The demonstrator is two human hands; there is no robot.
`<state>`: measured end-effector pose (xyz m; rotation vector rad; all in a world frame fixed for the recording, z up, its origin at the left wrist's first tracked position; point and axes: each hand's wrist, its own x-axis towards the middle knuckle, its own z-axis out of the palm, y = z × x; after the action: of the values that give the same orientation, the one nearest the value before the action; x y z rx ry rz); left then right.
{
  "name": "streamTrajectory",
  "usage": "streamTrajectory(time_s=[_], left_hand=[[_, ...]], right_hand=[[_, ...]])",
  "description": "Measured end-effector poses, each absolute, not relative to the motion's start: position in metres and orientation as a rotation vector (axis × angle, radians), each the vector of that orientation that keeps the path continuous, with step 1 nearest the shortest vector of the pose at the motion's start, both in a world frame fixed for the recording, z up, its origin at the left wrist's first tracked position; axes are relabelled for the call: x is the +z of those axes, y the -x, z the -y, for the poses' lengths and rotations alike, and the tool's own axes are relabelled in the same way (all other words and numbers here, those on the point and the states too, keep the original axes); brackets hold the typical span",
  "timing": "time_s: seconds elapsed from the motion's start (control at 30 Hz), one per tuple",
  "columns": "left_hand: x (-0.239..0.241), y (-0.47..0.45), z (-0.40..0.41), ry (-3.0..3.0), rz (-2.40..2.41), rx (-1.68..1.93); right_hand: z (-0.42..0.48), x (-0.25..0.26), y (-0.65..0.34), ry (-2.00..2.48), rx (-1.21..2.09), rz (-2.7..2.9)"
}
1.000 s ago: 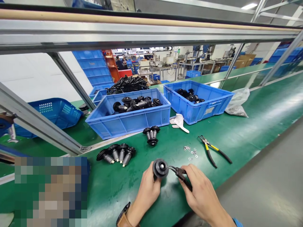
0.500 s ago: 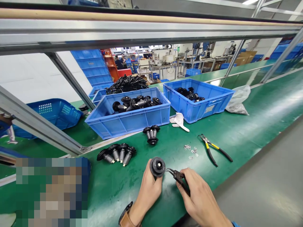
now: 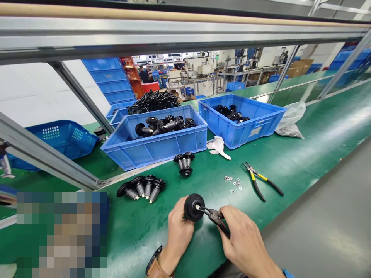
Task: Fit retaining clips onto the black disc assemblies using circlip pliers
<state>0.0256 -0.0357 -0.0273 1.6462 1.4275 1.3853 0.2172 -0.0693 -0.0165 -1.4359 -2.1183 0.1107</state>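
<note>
My left hand (image 3: 180, 227) is closed around a black round-flanged part (image 3: 191, 206), its end with a pale centre turned up towards me. In my right hand (image 3: 242, 235) are dark circlip pliers (image 3: 215, 216), their bent tips touching the middle of that end. Whether a ring sits on the tips is too small to tell. Beyond my hands, small metal rings (image 3: 236, 183) lie scattered on the green bench. A second pair of pliers (image 3: 257, 179), with yellow and black handles, rests to their right. Several similar black parts (image 3: 143, 187) lean together at the left.
Two blue bins (image 3: 156, 148) with black parts stand along the back, a white glove (image 3: 219, 147) before them. A bag of small metal pieces (image 3: 291, 123) lies at the right. A metal frame post (image 3: 46, 150) slants down at the left, near a blue basket (image 3: 60, 139).
The plier tips have moved left from beside the black part onto its centre. My left hand has tilted the part slightly towards the pliers.
</note>
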Motion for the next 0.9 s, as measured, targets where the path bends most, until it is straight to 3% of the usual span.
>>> streamTrajectory(time_s=[0.9], left_hand=[[-0.039,-0.020,0.033,-1.988,-1.402,1.517]], right_hand=[[0.070,-0.011,-0.213,1.523,-0.011,2.128]])
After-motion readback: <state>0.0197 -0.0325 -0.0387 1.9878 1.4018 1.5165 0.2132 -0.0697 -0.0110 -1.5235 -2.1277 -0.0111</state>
